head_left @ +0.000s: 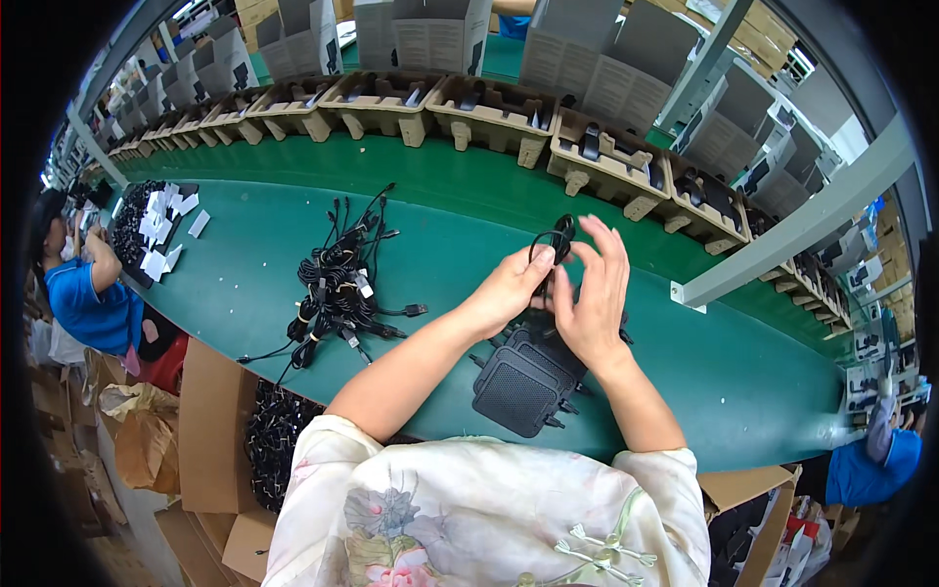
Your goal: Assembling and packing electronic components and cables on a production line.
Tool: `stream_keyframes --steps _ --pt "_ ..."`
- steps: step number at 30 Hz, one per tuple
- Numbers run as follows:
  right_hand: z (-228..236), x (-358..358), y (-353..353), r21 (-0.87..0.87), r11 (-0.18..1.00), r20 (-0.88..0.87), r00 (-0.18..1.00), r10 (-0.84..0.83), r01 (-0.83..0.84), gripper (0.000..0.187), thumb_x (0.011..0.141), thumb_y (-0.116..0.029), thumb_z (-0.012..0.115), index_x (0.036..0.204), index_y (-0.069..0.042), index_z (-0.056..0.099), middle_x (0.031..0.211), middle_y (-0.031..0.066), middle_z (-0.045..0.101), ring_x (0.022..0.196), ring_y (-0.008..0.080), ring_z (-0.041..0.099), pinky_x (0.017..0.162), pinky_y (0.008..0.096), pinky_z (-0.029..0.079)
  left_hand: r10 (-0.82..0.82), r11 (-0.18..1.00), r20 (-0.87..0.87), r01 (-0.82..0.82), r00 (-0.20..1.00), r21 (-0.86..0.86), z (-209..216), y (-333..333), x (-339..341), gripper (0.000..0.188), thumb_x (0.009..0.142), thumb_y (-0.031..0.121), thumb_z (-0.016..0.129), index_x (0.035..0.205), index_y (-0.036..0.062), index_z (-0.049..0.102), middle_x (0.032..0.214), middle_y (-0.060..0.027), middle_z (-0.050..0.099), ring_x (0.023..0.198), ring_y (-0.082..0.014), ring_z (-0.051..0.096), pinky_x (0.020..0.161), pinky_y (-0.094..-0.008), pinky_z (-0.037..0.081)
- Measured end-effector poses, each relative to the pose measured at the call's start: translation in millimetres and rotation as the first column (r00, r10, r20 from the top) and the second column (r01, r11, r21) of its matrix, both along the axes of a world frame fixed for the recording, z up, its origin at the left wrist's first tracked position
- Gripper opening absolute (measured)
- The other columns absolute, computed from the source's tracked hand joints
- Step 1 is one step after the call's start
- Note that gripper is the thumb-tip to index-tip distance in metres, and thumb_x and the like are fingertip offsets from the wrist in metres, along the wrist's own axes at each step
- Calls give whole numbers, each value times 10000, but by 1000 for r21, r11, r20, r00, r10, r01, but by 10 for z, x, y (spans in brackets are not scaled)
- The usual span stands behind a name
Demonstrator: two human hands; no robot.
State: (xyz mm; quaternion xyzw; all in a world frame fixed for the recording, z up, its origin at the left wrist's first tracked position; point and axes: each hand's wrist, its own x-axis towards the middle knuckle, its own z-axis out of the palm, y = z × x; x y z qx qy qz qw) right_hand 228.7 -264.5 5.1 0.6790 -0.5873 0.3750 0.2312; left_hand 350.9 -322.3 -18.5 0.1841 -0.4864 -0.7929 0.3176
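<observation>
A small coiled bundle of black cable [561, 239] is pinched between the thumb and fingers of my left hand [511, 286], above the middle of the green table. My right hand [595, 293] is raised close beside it, fingers mostly stretched and apart, its thumb near my left fingertips. Whether the right fingers touch the cable I cannot tell. Below my hands lie black box-shaped devices with a textured face and small side knobs [523, 389], partly covered by my right hand and wrist. Left of my forearm rests a pile of bundled black cables [337, 284].
Brown moulded trays [489, 112] with black parts, grey box lids upright behind them, line the raised far ledge. A slanted metal post [802, 215] stands at right. White papers [156, 230] lie far left. Cartons [210, 430] flank me. Co-workers in blue [93, 303] are at both sides.
</observation>
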Motion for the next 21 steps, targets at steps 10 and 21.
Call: stream_keyframes --steps 10,21 --pt "208 -174 122 545 833 -336 887 317 -92 501 759 -197 602 1226 -67 474 925 86 554 871 231 549 802 376 418 -396 910 199 412 896 -44 -13 -146 209 221 942 234 444 1015 25 456 728 -49 538 520 -68 489 427 -202 399" --pt "545 -1097 -355 190 977 -362 932 -27 101 188 749 -112 581 913 -167 654 734 36 533 695 223 538 575 344 404 180 867 173 -73 968 -494 -357 -209 129 356 866 86 559 1178 19 401 1008 -100 549 789 -112 558 687 -236 482"
